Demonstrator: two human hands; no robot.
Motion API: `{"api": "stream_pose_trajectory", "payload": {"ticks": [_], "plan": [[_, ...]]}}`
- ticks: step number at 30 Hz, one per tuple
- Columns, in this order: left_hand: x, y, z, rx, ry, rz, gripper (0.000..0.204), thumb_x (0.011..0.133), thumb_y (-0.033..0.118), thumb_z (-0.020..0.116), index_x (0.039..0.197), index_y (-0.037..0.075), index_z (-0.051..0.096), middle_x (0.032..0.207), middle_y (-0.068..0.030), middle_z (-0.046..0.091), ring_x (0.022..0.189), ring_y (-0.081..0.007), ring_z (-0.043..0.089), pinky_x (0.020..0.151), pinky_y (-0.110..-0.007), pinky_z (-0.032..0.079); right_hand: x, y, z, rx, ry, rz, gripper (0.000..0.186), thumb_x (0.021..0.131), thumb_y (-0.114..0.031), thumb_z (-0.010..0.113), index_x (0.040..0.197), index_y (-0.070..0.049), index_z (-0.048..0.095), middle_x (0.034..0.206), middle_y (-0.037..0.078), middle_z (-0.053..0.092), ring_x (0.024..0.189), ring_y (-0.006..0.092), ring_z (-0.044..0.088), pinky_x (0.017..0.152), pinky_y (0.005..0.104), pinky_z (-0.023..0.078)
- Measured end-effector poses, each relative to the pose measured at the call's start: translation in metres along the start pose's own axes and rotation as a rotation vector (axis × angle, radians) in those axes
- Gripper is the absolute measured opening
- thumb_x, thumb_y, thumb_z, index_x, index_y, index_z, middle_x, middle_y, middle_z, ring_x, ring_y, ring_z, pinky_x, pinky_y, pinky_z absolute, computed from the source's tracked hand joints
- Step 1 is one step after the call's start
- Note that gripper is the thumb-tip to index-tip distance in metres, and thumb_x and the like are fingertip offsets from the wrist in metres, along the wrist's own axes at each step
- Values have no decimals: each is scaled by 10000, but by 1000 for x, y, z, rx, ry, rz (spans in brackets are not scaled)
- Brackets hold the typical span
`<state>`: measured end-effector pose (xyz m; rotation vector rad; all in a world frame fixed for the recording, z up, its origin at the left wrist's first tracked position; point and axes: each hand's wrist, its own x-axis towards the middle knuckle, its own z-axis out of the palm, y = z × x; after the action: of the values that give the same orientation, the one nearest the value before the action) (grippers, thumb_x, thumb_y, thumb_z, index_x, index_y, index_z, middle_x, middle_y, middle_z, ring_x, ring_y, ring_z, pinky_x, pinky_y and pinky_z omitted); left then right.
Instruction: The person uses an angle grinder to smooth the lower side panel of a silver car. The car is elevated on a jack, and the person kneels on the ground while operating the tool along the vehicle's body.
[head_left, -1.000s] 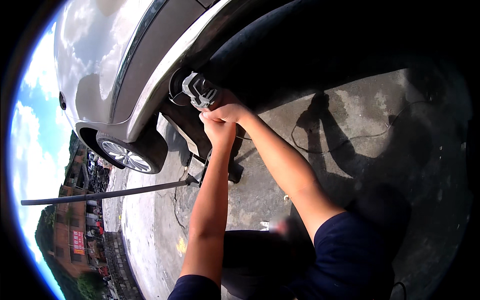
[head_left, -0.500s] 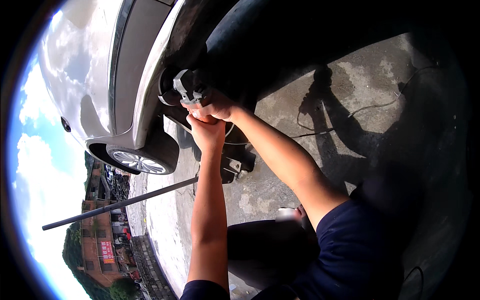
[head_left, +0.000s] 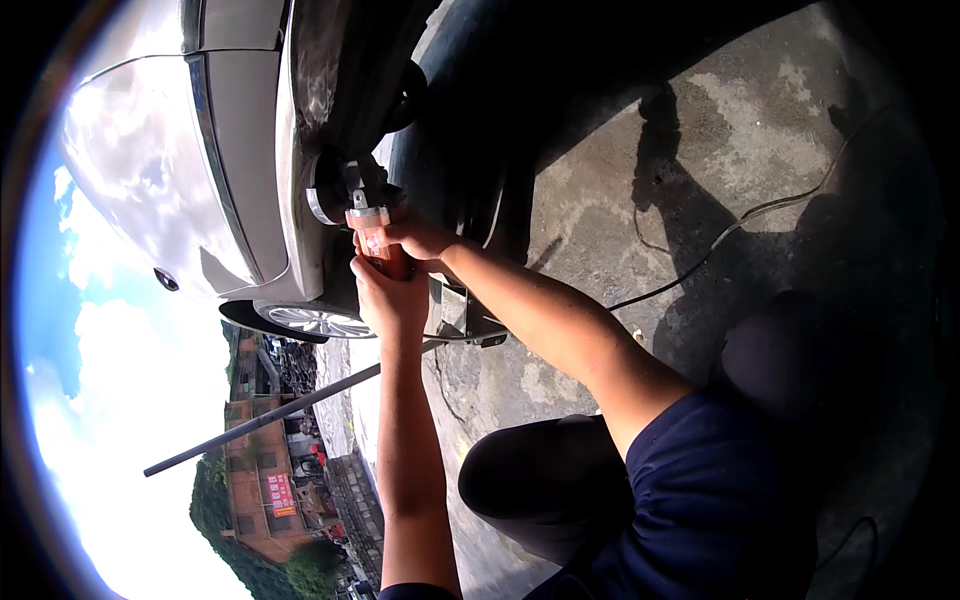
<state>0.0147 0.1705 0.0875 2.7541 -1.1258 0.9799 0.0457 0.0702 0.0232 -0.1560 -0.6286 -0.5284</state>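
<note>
Both hands grip an angle grinder (head_left: 383, 257) with an orange body and a dark grey gear head. My left hand (head_left: 392, 300) is wrapped round the rear of the body, and my right hand (head_left: 425, 243) closes round it nearer the head. The grinder's curved guard (head_left: 321, 203) is against or very close to the lower edge of a silver-white car (head_left: 240, 130). Whether the disc touches the metal I cannot tell; shadow hides it.
A long metal bar (head_left: 262, 424) slants out from a jack-like stand (head_left: 455, 311) beneath the car. A car wheel (head_left: 315, 320) is beside it. A dark cable (head_left: 745, 217) runs across the concrete floor (head_left: 590, 250). My bent knee (head_left: 530, 480) is close below my arms.
The view has shifted along the car. Both hands and the grinder sit slightly lower in the picture, and more of the orange body shows. The grip is kept.
</note>
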Motion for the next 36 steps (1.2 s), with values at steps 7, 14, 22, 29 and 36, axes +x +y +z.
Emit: {"api": "stream_pose_trajectory", "payload": {"ticks": [7,14,22,29,36], "plan": [[17,13,-16,37,-4,53,669,737,349,870,1173,69,447,1011,-257,702,937,-495,690,756,-560,553,6,-16,14,34,-11,-130,454,772,-112,769,1214,-37,693,1022,75,712,936,175,686,894,344,551],[6,-19,-7,-58,-15,0,727,722,340,877,1263,78,469,1061,-250,715,976,-483,701,801,-540,563,4,4,10,-48,-22,-70,544,752,-134,802,1271,-25,680,1055,99,721,986,194,683,924,348,542],[15,4,-3,-10,-41,8,661,718,324,870,1199,83,485,1027,-237,720,959,-479,697,770,-548,558,6,-6,1,-34,50,-126,475,790,-104,758,1251,-29,676,983,95,722,931,195,697,905,363,562],[22,22,-8,-13,-96,-9,656,730,345,866,1169,72,461,1033,-249,717,966,-487,693,774,-564,553,12,-12,-10,-44,42,-152,491,765,-146,746,1240,-37,680,995,99,720,916,203,695,893,358,559],[1,6,5,55,-54,-56,646,776,369,826,1171,50,428,1022,-257,690,951,-491,685,780,-574,547,5,6,-15,-7,-36,-32,490,783,-119,719,1258,-22,649,1012,107,700,938,210,684,916,368,551]]}}
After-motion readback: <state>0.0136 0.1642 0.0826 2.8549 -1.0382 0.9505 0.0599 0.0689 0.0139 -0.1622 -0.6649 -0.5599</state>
